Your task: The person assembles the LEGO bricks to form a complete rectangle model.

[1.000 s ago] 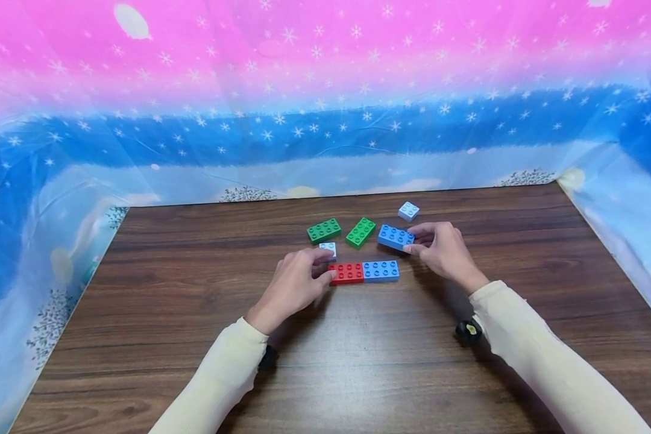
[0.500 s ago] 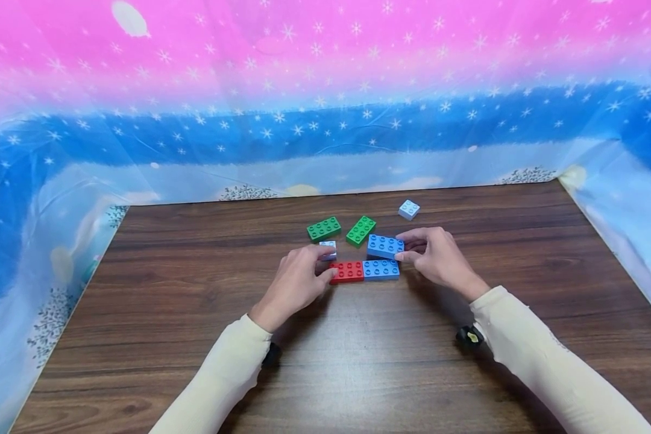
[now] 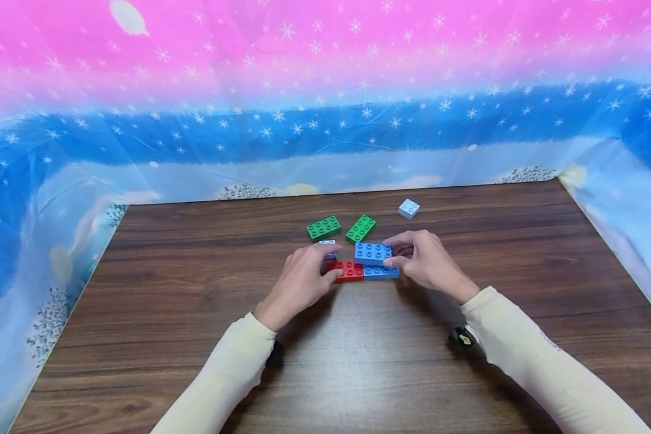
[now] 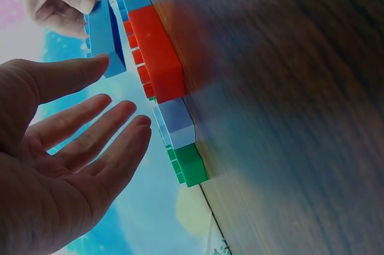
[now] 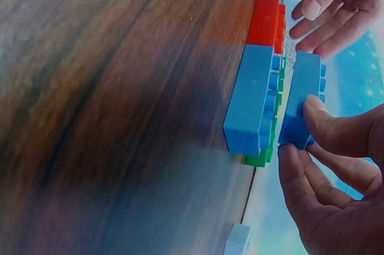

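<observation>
My right hand [image 3: 431, 262] pinches one end of a blue toy brick [image 3: 372, 253]. In the right wrist view that held brick [image 5: 303, 90] is tilted and apart from the studs of the lower blue brick [image 5: 249, 99]. On the table, a red brick [image 3: 349, 271] stands end to end with the lower blue brick [image 3: 381, 273]. My left hand [image 3: 298, 280] hovers beside the red brick's left end. Its fingers are spread and hold nothing in the left wrist view, where the red brick [image 4: 157, 54] lies beyond them.
Behind the left fingers sits a small pale brick [image 3: 327, 242], partly hidden. Two green bricks, one on the left [image 3: 323, 228] and one on the right [image 3: 360, 228], lie farther back. Another pale brick [image 3: 409, 208] is at the back right. A patterned cloth [image 3: 325, 138] borders the wooden table [image 3: 168, 301].
My right hand has carried the blue brick left and toward me, from beside the right green brick to above the red and blue row. The left hand has shifted slightly right.
</observation>
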